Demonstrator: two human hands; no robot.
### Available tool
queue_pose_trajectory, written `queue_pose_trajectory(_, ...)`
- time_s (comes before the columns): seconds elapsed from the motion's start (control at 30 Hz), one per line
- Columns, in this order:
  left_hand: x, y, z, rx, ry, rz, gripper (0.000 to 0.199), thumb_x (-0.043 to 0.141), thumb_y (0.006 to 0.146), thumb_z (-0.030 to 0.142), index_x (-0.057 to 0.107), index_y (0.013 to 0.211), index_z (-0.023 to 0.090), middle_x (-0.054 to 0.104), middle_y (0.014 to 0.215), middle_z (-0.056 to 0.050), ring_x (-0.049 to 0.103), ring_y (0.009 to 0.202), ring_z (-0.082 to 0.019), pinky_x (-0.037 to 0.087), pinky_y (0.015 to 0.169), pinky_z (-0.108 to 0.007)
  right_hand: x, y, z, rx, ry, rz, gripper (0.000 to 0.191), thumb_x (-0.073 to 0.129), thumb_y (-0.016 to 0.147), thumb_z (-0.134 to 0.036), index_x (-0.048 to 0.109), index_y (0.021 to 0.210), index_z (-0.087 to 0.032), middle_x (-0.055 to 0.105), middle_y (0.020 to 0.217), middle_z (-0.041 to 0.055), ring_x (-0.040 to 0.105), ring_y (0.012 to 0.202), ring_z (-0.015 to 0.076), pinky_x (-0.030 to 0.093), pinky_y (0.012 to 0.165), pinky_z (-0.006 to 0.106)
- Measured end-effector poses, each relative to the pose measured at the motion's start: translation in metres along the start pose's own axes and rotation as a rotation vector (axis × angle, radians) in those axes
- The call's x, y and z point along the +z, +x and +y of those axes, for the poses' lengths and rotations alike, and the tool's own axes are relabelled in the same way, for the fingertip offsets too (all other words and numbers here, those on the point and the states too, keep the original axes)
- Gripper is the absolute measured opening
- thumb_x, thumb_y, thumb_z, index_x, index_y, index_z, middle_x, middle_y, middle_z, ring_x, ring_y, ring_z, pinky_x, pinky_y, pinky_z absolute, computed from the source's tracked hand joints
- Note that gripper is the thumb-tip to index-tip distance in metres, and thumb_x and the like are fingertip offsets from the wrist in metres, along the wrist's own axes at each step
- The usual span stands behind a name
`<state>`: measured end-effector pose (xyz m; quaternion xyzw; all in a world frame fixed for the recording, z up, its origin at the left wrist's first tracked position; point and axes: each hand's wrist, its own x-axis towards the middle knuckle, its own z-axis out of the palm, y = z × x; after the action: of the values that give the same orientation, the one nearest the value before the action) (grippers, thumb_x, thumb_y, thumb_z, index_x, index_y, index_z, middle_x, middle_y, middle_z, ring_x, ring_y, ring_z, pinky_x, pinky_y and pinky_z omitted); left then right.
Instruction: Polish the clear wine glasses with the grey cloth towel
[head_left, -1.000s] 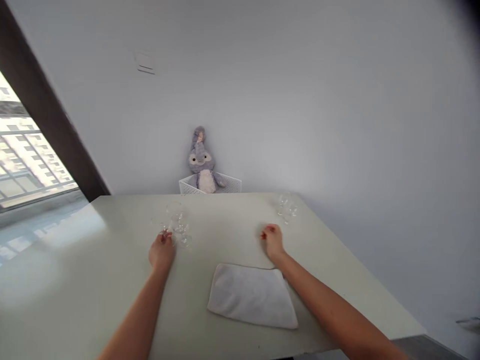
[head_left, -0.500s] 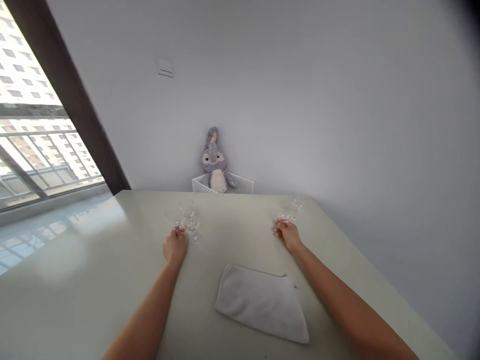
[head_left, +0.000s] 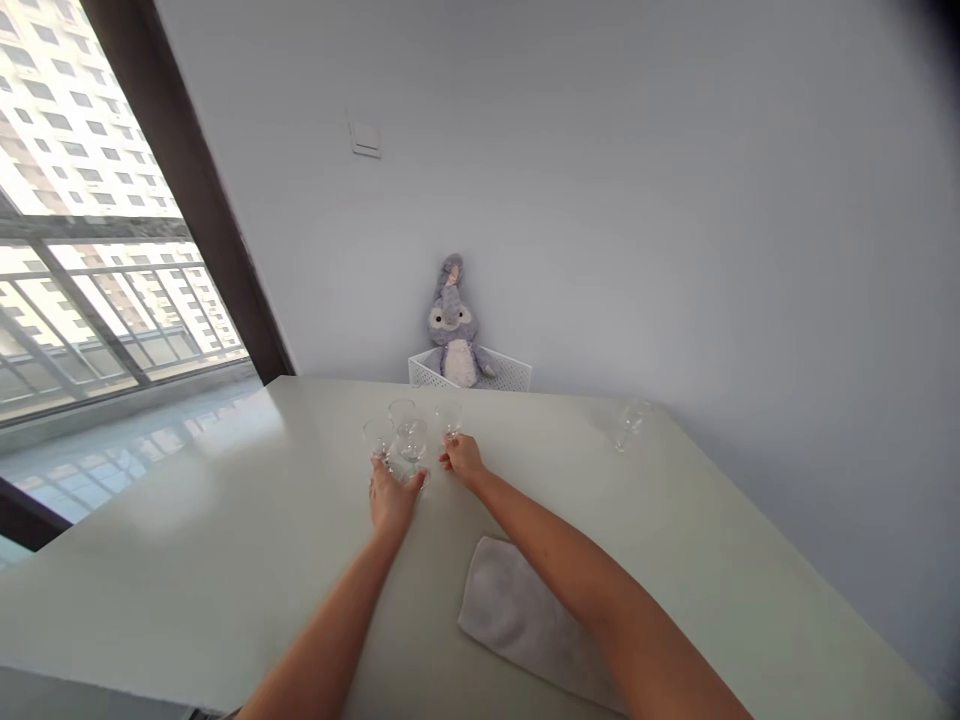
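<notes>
My right hand (head_left: 463,458) pinches the lower part of a clear stemmed glass (head_left: 448,415), which is upright at the right of a small cluster. In the cluster stand three more clear glasses: a left one (head_left: 378,434), a rear one (head_left: 402,411) and a front one (head_left: 412,438). My left hand (head_left: 393,498) lies low against this group, thumb spread away from the fingers. Its fingertips are at the foot of the left glass, and the thumb is by the base of the front glass. Whether it grips either is hard to see.
Another clear glass (head_left: 631,422) is at the far right of the pale table (head_left: 247,560), seemingly on its side. A grey cloth (head_left: 517,620) lies partly under my right forearm in view. Behind the table's far edge, a plush toy (head_left: 454,330) sits in a white basket (head_left: 514,374).
My right hand has moved left from the far right, bringing a glass beside the cluster. My left hand has spread its thumb toward the front glass. The view has turned slightly left.
</notes>
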<state>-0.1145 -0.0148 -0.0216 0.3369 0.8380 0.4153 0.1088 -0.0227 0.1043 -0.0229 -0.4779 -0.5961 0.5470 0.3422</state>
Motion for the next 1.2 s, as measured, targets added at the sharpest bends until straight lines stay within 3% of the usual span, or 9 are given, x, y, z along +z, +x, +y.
queue_pose_trajectory(0.17, 0.005, 0.004, 0.0, 0.059, 0.12, 0.023, 0.09, 0.058, 0.07, 0.043, 0.007, 0.136, 0.01, 0.031, 0.138, -0.018, 0.026, 0.129, -0.025, 0.02, 0.105, -0.036, 0.019, 0.002, -0.006, -0.005, -0.075, -0.007, 0.014, 0.047, 0.08, -0.02, 0.059, 0.078, -0.013, 0.059, 0.055, 0.0003, 0.05, 0.039, 0.0067, 0.038, 0.037, 0.014)
queue_pose_trajectory(0.37, 0.008, 0.01, -0.005, 0.086, 0.117, 0.041, 0.083, 0.055, 0.073, 0.037, 0.008, 0.136, 0.012, 0.032, 0.138, -0.017, 0.03, 0.127, -0.024, 0.021, 0.105, -0.035, 0.034, 0.013, -0.007, -0.031, -0.135, -0.034, 0.016, 0.045, 0.079, -0.019, 0.06, 0.073, -0.013, 0.062, 0.059, 0.0019, 0.05, 0.038, 0.0069, 0.037, 0.038, 0.015)
queue_pose_trajectory(0.57, 0.009, 0.016, -0.004, 0.09, 0.119, 0.078, 0.083, 0.053, 0.075, 0.041, 0.008, 0.136, 0.009, 0.033, 0.137, -0.019, 0.03, 0.127, -0.025, 0.022, 0.105, -0.037, 0.052, 0.022, -0.006, -0.07, -0.136, -0.078, 0.009, 0.054, 0.069, -0.014, 0.062, 0.072, -0.014, 0.064, 0.064, 0.0022, 0.058, 0.05, 0.0109, 0.041, 0.046, 0.017)
queue_pose_trajectory(0.67, 0.008, 0.017, -0.002, 0.091, 0.125, 0.073, 0.084, 0.053, 0.074, 0.043, 0.007, 0.136, 0.009, 0.034, 0.136, -0.018, 0.032, 0.126, -0.025, 0.022, 0.105, -0.037, 0.054, 0.019, -0.009, -0.076, -0.116, -0.082, 0.008, 0.056, 0.064, -0.012, 0.062, 0.069, -0.014, 0.064, 0.063, 0.002, 0.059, 0.055, 0.0119, 0.041, 0.049, 0.017)
queue_pose_trajectory(0.77, 0.008, 0.016, -0.001, 0.094, 0.157, 0.075, 0.09, 0.056, 0.071, 0.047, 0.008, 0.136, 0.008, 0.031, 0.137, -0.02, 0.03, 0.127, -0.026, 0.022, 0.105, -0.037, 0.045, 0.011, -0.012, -0.063, -0.066, -0.028, 0.018, 0.052, 0.065, -0.01, 0.061, 0.08, -0.016, 0.065, 0.077, 0.0028, 0.059, 0.056, 0.0098, 0.041, 0.047, 0.016)
queue_pose_trajectory(0.87, 0.009, 0.016, -0.001, 0.085, 0.204, 0.107, 0.095, 0.059, 0.068, 0.048, 0.009, 0.135, 0.003, 0.031, 0.136, -0.024, 0.028, 0.127, -0.029, 0.024, 0.103, -0.037, 0.014, 0.001, -0.009, -0.038, 0.008, 0.09, 0.031, 0.045, 0.067, -0.009, 0.056, 0.094, -0.017, 0.062, 0.094, 0.005, 0.057, 0.054, 0.007, 0.041, 0.044, 0.015)
queue_pose_trajectory(0.93, 0.009, 0.016, 0.0, 0.073, 0.219, 0.132, 0.096, 0.059, 0.068, 0.048, 0.009, 0.135, 0.001, 0.033, 0.133, -0.026, 0.029, 0.126, -0.03, 0.026, 0.102, -0.038, -0.022, -0.006, -0.002, -0.021, 0.051, 0.197, 0.029, 0.043, 0.067, -0.01, 0.053, 0.094, -0.016, 0.06, 0.092, 0.0048, 0.057, 0.052, 0.0066, 0.041, 0.043, 0.016)
queue_pose_trajectory(1.07, 0.007, 0.018, 0.002, 0.051, 0.202, 0.148, 0.093, 0.057, 0.069, 0.046, 0.01, 0.135, 0.001, 0.034, 0.133, -0.026, 0.03, 0.125, -0.032, 0.027, 0.101, -0.039, -0.123, -0.027, 0.022, 0.005, 0.105, 0.506, 0.023, 0.04, 0.068, -0.012, 0.049, 0.089, -0.017, 0.056, 0.079, 0.0021, 0.053, 0.052, 0.0075, 0.04, 0.041, 0.016)
queue_pose_trajectory(1.2, 0.005, 0.019, 0.004, 0.027, 0.156, 0.15, 0.092, 0.058, 0.068, 0.043, 0.01, 0.136, 0.004, 0.031, 0.135, -0.024, 0.028, 0.126, -0.032, 0.025, 0.102, -0.04, -0.223, -0.044, 0.041, 0.034, 0.109, 0.821, 0.033, 0.04, 0.069, -0.015, 0.043, 0.102, -0.019, 0.054, 0.084, 0.0026, 0.05, 0.053, 0.0074, 0.038, 0.041, 0.016)
